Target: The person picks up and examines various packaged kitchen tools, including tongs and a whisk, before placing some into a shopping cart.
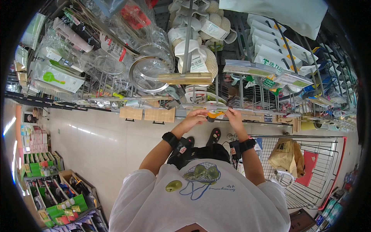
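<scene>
A small orange-and-black kitchen tool (214, 114), apparently in clear packaging, is between my two hands at the front of a lower hanging row. My left hand (194, 119) holds its left side between thumb and fingers. At its right edge, my right hand (234, 118) pinches the packaging. A clear label holder partly covers the tool, so I cannot tell whether it still hangs on a hook. Just above are white-carded packs (195, 95). Higher up hang round beige scouring balls (210, 59) behind a yellowed label strip (185, 79).
Metal strainers (149, 74) hang at left, white packets (269, 55) on hooks at right. Wooden boards (160, 115) jut out low on the shelf. A wire shopping cart (321, 188) with a brown paper bag (285, 156) stands at my right. Stocked bins (69, 206) line the left side.
</scene>
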A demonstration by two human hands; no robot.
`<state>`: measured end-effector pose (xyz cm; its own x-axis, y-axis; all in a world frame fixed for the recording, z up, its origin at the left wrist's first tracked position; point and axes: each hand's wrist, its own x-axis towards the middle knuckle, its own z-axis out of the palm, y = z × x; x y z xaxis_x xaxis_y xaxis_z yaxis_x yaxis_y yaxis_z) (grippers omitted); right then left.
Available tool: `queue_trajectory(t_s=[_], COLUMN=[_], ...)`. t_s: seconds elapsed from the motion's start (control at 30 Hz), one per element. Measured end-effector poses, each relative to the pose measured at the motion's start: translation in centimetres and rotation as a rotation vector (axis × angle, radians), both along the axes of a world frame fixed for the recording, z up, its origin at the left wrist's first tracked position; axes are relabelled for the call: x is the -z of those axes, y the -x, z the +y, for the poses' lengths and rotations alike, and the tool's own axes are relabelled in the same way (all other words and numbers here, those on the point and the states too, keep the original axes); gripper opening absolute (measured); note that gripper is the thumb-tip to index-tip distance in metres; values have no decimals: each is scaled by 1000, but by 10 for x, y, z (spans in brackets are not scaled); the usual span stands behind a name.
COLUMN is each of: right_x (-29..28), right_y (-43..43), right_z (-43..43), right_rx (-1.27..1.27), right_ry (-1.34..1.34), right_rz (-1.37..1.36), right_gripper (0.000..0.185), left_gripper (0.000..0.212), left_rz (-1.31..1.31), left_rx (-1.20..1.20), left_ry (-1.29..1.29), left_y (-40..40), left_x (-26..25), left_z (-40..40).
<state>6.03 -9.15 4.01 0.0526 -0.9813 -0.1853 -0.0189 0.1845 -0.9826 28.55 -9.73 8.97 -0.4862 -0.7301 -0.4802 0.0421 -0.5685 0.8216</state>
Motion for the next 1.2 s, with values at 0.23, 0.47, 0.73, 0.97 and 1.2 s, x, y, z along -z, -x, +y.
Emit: queue_trajectory(t_s=[0.23, 0.47, 0.73, 0.97, 1.2], right_x=[-25, 1, 11, 20, 0], right_y=[-9, -7, -14, -19, -22], right_z=[2, 6, -4, -21, -41], right_rx=[24, 24, 130, 291, 274], right_ry=[23, -26, -102, 66, 183], right_rz=[-86, -102, -208, -60, -52], right_gripper=[12, 14, 14, 21, 28], left_gripper=[30, 38, 41, 39, 33], left_rz=[-58, 7, 9, -35, -86], left_rx=[-27, -4, -19, -73, -66], left_ry=[3, 71, 61, 1, -64], left_y=[-10, -13, -15, -7, -1], left_x=[10, 13, 9, -2, 4], left_z=[2, 7, 5, 2, -9])
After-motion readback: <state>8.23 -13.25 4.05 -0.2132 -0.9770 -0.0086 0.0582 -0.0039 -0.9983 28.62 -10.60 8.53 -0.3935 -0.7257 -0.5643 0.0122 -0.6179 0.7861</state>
